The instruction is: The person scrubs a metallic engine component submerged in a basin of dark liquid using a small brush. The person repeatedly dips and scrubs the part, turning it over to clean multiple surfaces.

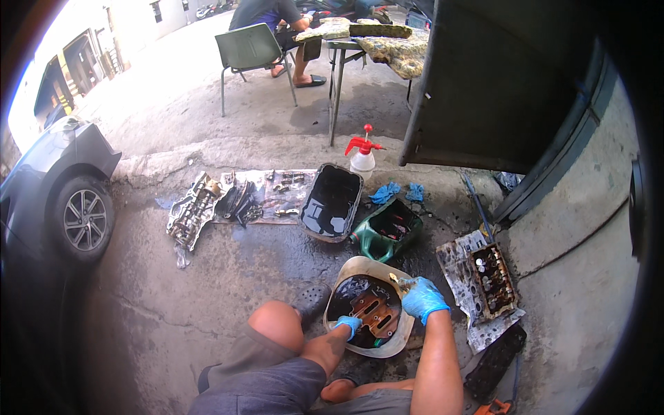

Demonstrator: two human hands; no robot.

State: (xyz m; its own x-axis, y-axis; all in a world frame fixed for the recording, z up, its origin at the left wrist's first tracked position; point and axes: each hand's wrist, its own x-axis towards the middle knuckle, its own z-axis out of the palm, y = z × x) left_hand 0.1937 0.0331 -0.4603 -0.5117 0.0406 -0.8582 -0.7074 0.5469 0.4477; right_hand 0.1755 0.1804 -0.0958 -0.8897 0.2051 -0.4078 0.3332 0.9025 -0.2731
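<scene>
A pale plastic basin [400, 344] stands between my feet with dark liquid in it. Inside lies a brown, oil-coated metal engine plate [375, 312] with slots and holes, partly in the liquid. My left hand [350, 324], in a blue glove, grips the plate's left edge; its fingertips are partly hidden. Over the basin's right rim is my right hand [423, 300], also blue-gloved, its fingers closed around a small stick-like tool [395, 278] with a tan end, too small to name surely. Something green [378, 342] shows near the basin's lower edge.
Beyond the basin are a cut-open green jug [391, 228], a black tray of dark liquid [332, 204] and a red-topped spray bottle [362, 155]. Engine parts [200, 211] lie left; a cylinder head [492, 280] lies right. A car [76, 200] stands left; a person [266, 21] sits beyond.
</scene>
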